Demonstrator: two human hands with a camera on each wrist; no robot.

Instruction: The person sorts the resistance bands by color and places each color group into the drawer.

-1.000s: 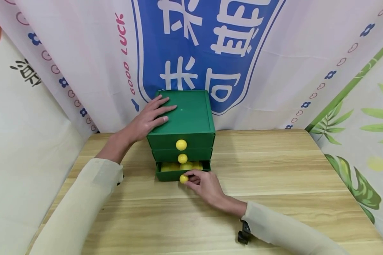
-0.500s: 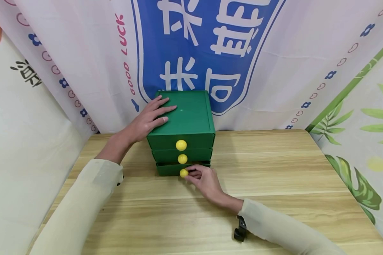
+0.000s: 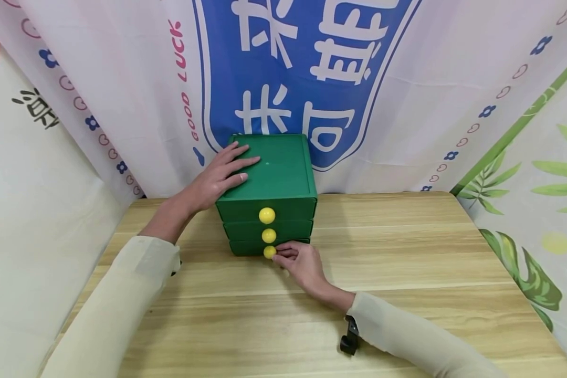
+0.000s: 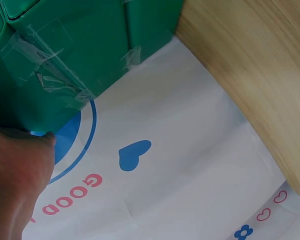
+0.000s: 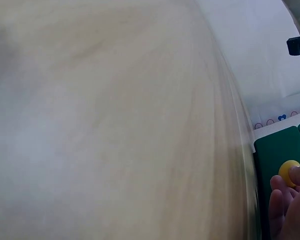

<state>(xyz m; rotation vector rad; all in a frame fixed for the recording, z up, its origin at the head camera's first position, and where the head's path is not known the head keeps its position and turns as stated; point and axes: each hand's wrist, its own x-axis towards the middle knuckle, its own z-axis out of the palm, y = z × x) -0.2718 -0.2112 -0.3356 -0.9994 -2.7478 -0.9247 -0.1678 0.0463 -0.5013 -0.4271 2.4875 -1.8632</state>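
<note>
A green three-drawer box [image 3: 283, 168] stands at the back of the table, a round yellow knob on each drawer. My left hand [image 3: 219, 176] lies on the left part of its top with fingers spread. With thumb and fingertips my right hand [image 3: 304, 265] pinches the lowest yellow knob [image 3: 270, 252]. The bottom drawer [image 3: 245, 248] sits almost flush under the middle drawer [image 3: 245, 230]. In the right wrist view, the thumb rests against the yellow knob [image 5: 289, 172]. Clear tape [image 4: 50, 65] runs over the box's side in the left wrist view.
The wooden table [image 3: 382, 252] spreads in front of the box and to both sides. A printed white curtain [image 3: 406, 115] hangs right behind it. Small black devices, such as one [image 3: 349, 338] at the right cuff, are worn on the wrists.
My right hand has pushed the bottom drawer back into the box by its knob, hiding the yellow things inside. The left hand has stayed on top.
</note>
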